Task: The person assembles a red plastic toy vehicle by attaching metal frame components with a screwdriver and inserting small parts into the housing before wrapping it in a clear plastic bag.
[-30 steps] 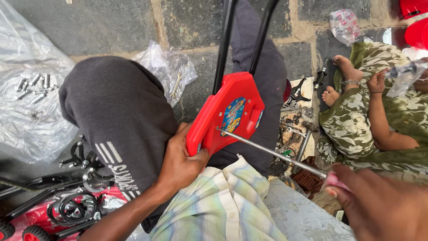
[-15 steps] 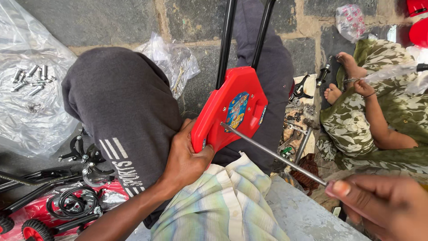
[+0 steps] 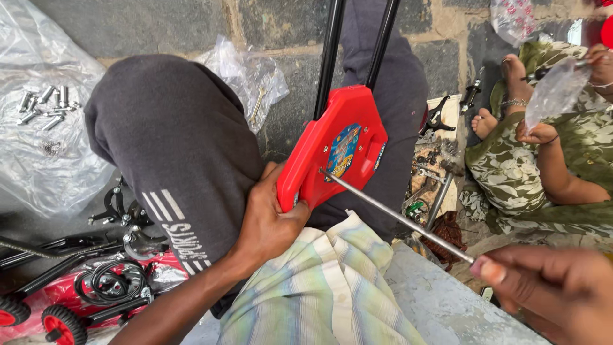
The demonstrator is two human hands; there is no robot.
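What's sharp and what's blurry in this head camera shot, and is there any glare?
Head view: the red panel and left hand are sharp; the right hand, close to the lens, is soft; the plastic bag shows bright sheen; daylight is even, shadows soft.

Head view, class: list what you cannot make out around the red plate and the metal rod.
- Rod: its near end is hidden inside the right hand.
- Right hand: cut off by the lower right edge and blurred.
- Red plate: its lower corner is covered by the left hand.
- Black tubes: cut off by the top edge.
- Bolts on the plastic sheet: too small to tell apart.
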